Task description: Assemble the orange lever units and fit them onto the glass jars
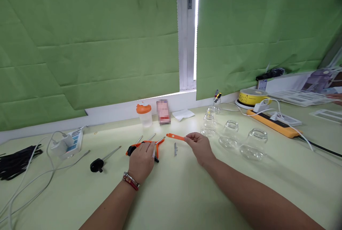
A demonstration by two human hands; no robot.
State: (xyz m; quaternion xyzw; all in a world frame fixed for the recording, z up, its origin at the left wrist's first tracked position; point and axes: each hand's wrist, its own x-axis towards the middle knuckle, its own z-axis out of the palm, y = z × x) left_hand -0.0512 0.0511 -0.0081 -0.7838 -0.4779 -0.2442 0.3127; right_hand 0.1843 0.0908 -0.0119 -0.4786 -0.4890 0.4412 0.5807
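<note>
My right hand (199,148) pinches one end of a flat orange plastic strip with holes (175,136) and holds it above the table, pointing left. My left hand (141,160) is closed over a group of tools, fingers curled down and partly hidden. From under it comes the metal shaft of a black-handled screwdriver (160,141). Other shafts and orange plastic pieces (158,148) lie around and beneath this hand. Between my hands rest small metal pins (175,149). Left of my left hand lies another black-handled screwdriver (96,165), its shaft pointing away from me.
Several clear glass jars (253,144) stand at right; one at the back holds pens. Behind are an orange-lidded cup (144,115), a blurred pink pack (163,111) and white paper (183,114). Power strips (278,123) and cables lie on both sides. Another person's hand (335,97) shows far right.
</note>
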